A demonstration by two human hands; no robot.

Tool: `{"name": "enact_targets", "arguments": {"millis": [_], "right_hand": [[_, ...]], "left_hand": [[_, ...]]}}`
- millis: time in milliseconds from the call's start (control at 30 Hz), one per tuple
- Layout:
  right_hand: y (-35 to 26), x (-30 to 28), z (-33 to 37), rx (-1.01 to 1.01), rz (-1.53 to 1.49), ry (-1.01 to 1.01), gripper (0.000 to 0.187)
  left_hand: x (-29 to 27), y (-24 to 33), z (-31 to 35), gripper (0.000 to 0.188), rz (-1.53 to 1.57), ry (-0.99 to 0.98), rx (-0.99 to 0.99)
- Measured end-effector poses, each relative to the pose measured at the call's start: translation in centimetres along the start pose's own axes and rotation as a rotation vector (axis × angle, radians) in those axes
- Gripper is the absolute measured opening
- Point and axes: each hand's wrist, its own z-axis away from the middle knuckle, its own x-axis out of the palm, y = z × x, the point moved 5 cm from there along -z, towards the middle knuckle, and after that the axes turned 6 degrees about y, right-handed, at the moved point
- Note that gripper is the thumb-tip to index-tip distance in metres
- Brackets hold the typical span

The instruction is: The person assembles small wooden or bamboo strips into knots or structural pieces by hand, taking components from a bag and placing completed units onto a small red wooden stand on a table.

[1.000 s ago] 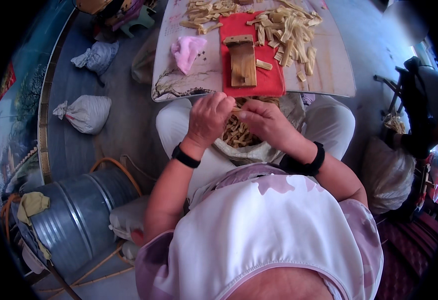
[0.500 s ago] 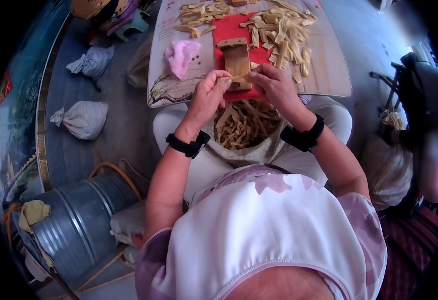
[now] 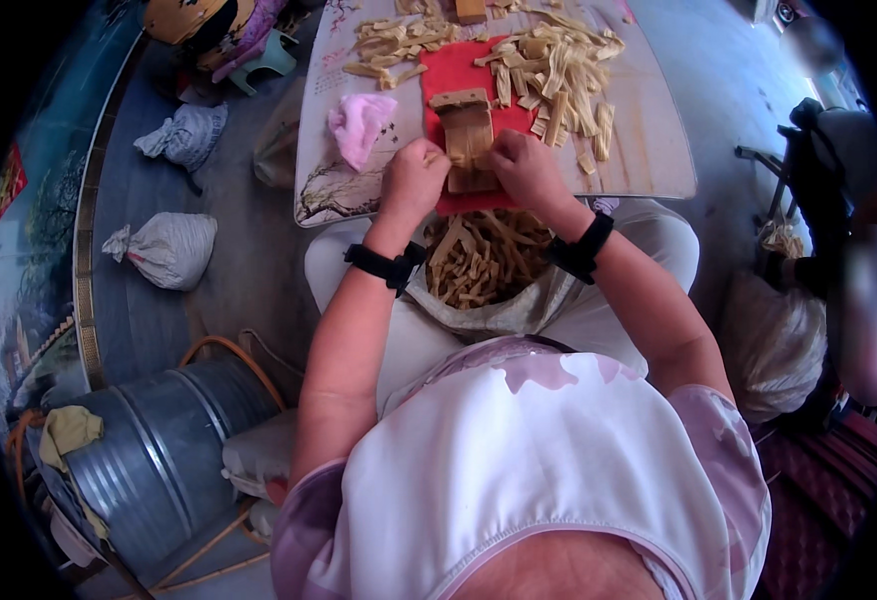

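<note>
My left hand (image 3: 414,182) and my right hand (image 3: 525,168) are both closed on the near end of a small wooden block (image 3: 467,128). The block lies on a red mat (image 3: 447,75) on the low table (image 3: 649,165). My curled fingers hide whatever is between them. An open sack of pale wooden strips (image 3: 481,262) rests in my lap just below my wrists. More strips lie in a pile (image 3: 559,65) on the table to the right of the block, and another pile (image 3: 394,42) at the far left.
A pink cloth (image 3: 359,125) lies on the table left of the mat. On the floor to the left are two tied sacks (image 3: 164,248) (image 3: 187,135) and a metal drum (image 3: 159,455). A white sack (image 3: 774,340) and a chair (image 3: 819,150) stand at the right.
Both hands rose out of the sack in my lap and moved forward onto the near end of the wooden block on the red mat.
</note>
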Motion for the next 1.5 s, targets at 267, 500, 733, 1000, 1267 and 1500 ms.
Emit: {"name": "enact_targets", "arguments": {"millis": [267, 500, 733, 1000, 1267, 1500], "right_hand": [[13.7, -4.9, 1.0, -0.005, 0.002, -0.233, 0.024], [8.7, -11.0, -3.6, 0.057, -0.268, -0.297, 0.037], [2.5, -6.9, 5.5, -0.099, 0.014, -0.563, 0.034], [18.7, 9.2, 15.1, -0.177, 0.248, -0.932, 0.025], [27.7, 17.7, 15.0, -0.511, 0.556, -0.753, 0.031], [26.8, 15.1, 15.7, -0.354, 0.913, -0.886, 0.022]], "left_hand": [[8.2, -1.3, 6.3, 0.031, 0.334, -0.199, -0.333], [9.3, -0.5, 13.0, 0.039, 0.514, -0.297, -0.424], [1.3, -3.5, 12.5, 0.036, 0.609, -0.068, -0.48], [-2.5, -8.4, 15.5, 0.032, 0.86, 0.116, -0.651], [-2.1, -7.3, 16.7, 0.031, 0.899, 0.146, -0.667], [-2.3, -9.6, 16.2, 0.031, 0.908, 0.137, -0.646]]}}
